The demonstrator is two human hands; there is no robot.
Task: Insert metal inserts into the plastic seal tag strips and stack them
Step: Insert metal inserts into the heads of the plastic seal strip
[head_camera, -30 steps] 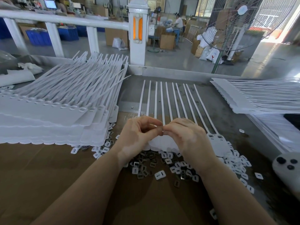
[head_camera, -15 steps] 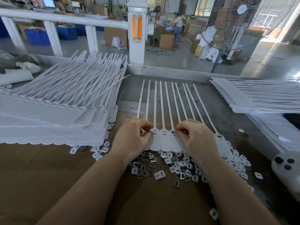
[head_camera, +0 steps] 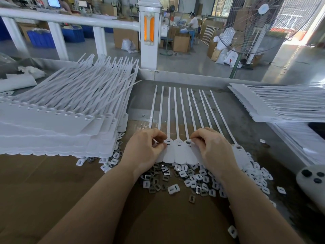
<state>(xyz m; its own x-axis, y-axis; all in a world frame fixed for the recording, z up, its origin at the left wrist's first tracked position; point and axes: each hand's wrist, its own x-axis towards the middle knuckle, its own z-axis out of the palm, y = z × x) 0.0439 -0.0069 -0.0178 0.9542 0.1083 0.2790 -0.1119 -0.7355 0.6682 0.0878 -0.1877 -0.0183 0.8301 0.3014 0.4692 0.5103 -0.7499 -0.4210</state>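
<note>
A white seal tag strip [head_camera: 177, 152] lies flat before me, its several thin tails pointing away. My left hand [head_camera: 146, 148] has its fingers curled at the strip's left heads, fingertips pinching at a slot. My right hand [head_camera: 211, 147] is curled over the heads on the right, thumb and finger pinching a small insert [head_camera: 189, 142] at a slot. A pile of loose metal inserts [head_camera: 184, 175] and white caps lies just below the strip, partly hidden by my wrists.
A tall stack of white strips [head_camera: 58, 120] fills the left. Another stack [head_camera: 281, 104] sits at the right. A white device with dark buttons [head_camera: 311, 180] lies at the right edge. Brown cardboard [head_camera: 52, 191] covers the near table. A metal rim [head_camera: 184, 78] bounds the far side.
My hands, which met pinching together over the strip's middle, have parted: the left to the left heads, the right to the right heads. Three tag heads now show between them.
</note>
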